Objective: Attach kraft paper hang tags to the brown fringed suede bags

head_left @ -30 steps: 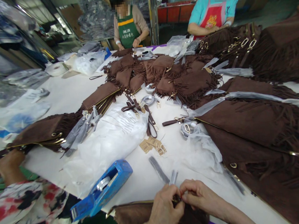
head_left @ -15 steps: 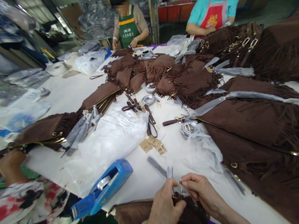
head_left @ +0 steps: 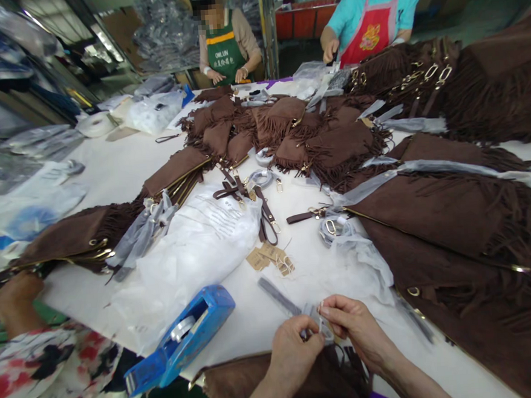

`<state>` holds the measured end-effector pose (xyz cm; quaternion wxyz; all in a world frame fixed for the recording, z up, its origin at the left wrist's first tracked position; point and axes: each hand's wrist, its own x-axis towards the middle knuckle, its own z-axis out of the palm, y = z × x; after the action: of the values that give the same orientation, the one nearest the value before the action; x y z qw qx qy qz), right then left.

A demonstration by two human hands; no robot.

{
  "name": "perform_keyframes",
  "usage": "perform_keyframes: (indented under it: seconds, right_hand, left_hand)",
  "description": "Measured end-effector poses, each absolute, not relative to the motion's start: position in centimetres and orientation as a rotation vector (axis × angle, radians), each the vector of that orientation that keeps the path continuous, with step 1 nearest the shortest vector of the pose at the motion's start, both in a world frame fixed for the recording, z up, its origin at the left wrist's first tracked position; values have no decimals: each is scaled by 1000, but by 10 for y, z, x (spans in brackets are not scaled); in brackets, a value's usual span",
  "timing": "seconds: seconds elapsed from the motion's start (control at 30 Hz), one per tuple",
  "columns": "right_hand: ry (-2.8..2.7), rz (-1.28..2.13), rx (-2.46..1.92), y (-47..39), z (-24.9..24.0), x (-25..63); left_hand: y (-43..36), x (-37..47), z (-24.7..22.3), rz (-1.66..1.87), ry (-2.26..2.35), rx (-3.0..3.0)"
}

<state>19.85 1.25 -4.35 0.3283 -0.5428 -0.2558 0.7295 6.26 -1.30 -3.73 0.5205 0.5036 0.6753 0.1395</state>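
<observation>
In the lower middle, my left hand (head_left: 294,348) is closed on a piece of clear plastic wrapping (head_left: 324,329). My right hand (head_left: 354,326) pinches the same wrapping at its upper edge, fingertips close to the left ones. A grey plastic-wrapped strip (head_left: 276,295) runs from beside my left fingers up and left over the table. Beneath both hands lies a brown fringed suede bag (head_left: 242,379), partly hidden by my left forearm. Left of it rests a blue tape dispenser (head_left: 184,338). Cardboard tags (head_left: 272,258) with white strings lie beyond my hands.
Brown fringed bags (head_left: 431,230) are piled right and across the middle. A white plastic bag (head_left: 191,240), wrist straps (head_left: 266,214) and wrapped coils (head_left: 335,227) lie ahead. A neighbour's hand (head_left: 17,295) holds bags at left; two people in aprons stand across the table.
My hands have drawn together, and the clear plastic that hung over the brown bag is now bunched between my fingers. Across the table, the co-workers' hands have shifted.
</observation>
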Motion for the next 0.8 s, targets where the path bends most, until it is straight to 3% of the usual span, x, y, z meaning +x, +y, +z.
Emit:
perform_keyframes:
  seconds: [0.5,0.8]
  right_hand:
    - [-690,1901,-1449,17,-41,192]
    - [-1150,1771,-1576,-2,-59,197]
  left_hand:
    - [-13,63,-43,430,1581,1186]
    - [-15,64,-49,454,1621,1167]
